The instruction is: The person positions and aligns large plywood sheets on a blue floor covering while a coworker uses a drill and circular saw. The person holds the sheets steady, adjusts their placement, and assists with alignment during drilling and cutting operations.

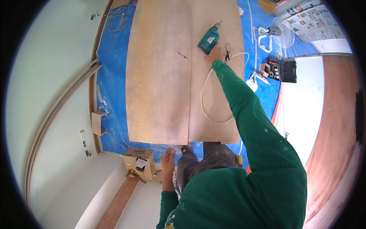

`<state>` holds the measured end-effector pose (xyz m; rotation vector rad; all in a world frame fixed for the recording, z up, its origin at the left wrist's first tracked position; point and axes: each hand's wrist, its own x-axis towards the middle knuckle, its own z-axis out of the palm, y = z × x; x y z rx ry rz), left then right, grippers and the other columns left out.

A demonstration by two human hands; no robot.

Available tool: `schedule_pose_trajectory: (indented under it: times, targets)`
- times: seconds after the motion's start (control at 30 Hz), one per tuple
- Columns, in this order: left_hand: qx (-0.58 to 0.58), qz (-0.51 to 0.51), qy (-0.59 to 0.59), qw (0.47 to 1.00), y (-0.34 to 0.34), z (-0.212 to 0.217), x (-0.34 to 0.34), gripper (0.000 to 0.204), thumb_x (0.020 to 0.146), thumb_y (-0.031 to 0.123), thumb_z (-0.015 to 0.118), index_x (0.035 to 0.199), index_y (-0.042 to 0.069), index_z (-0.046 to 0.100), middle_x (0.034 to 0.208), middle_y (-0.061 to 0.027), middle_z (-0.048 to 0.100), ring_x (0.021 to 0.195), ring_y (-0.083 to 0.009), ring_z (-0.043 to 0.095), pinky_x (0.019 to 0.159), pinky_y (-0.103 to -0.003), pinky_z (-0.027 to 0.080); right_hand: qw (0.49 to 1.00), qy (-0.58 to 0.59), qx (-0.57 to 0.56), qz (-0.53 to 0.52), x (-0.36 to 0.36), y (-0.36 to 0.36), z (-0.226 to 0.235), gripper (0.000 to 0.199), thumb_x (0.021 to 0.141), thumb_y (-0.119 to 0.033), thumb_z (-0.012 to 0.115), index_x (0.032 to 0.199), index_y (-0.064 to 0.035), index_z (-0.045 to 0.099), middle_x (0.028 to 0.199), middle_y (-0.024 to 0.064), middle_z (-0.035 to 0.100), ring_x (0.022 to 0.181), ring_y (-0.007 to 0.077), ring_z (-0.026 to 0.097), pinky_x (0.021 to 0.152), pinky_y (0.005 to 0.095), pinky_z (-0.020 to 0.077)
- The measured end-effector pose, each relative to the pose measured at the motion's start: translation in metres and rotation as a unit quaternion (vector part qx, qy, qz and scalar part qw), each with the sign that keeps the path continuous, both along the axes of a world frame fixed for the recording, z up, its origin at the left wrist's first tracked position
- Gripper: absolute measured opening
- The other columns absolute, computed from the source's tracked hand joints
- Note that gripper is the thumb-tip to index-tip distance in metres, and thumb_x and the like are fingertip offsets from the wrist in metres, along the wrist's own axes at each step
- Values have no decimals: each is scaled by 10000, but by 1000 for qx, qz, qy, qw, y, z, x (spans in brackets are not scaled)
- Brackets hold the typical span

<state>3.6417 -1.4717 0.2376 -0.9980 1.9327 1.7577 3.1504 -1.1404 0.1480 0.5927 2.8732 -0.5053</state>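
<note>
My right arm reaches far forward over a wide wooden panel (pixel 160 76). At its end my right hand (pixel 214 54) is closed at the handle end of a teal power drill (pixel 209 39), whose chuck points away and to the right. Its fingers are partly hidden by the hand itself. A pale cord (pixel 203 91) curves across the panel close to my wrist, with a dark looped cable (pixel 228 53) beside it. My left hand (pixel 168 158) hangs low, just off the panel's near edge, fingers curled together; whatever they may hold is too small to tell.
Blue sheeting (pixel 110 76) covers the floor around the panel. A cardboard box (pixel 139 162) with a dark-handled tool stands near left. To the right are a fan (pixel 282 32), an open black toolbox (pixel 286 70) and a caulking gun (pixel 262 78). Long strips (pixel 57 110) lean at left.
</note>
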Motion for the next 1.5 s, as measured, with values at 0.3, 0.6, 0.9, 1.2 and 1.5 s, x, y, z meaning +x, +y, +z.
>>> schedule_pose_trajectory:
  times: [0.3, 0.6, 0.9, 1.2, 1.5]
  targets:
    - [123, -26, 54, 991, 52, 8, -166, 430, 1110, 295, 560, 1366, -48, 589, 1243, -155, 711, 1128, -223, 694, 946, -349, 549, 970, 127, -208, 18, 30, 22, 94, 711, 816, -245, 668, 1450, 41, 521, 873, 198, 704, 881, 364, 718, 810, 469, 577]
    - [457, -11, 163, 875, 146, 78, -312, 624, 1091, 525, 518, 1419, -5, 545, 1298, -148, 679, 1211, -260, 638, 1092, -435, 451, 622, -70, -780, -18, 141, 23, 239, 463, 918, -252, 538, 1199, 103, 631, 734, 142, 625, 637, 234, 597, 633, 368, 518]
    - [423, 62, 161, 890, 137, 93, -323, 515, 1004, 497, 708, 1282, 67, 648, 1172, -50, 676, 1180, -190, 569, 1009, -406, 458, 581, -150, -799, -32, 175, -19, 241, 445, 1007, -269, 561, 1285, 77, 596, 957, 171, 693, 711, 226, 642, 696, 385, 552]
    - [431, 121, 156, 880, 129, 85, -309, 493, 972, 442, 770, 1246, 47, 658, 1179, -49, 681, 1131, -191, 577, 983, -391, 459, 590, -196, -780, -70, 178, -27, 227, 472, 1039, -275, 595, 1363, 68, 563, 1196, 220, 708, 745, 202, 669, 704, 389, 572]
    - [375, 136, 163, 902, 121, 106, -316, 513, 855, 440, 888, 1136, 59, 688, 1115, -38, 695, 1097, -171, 586, 996, -377, 410, 480, -200, -852, -56, 176, -31, 219, 509, 1045, -316, 580, 1393, 52, 529, 1270, 238, 673, 837, 240, 682, 787, 420, 572]
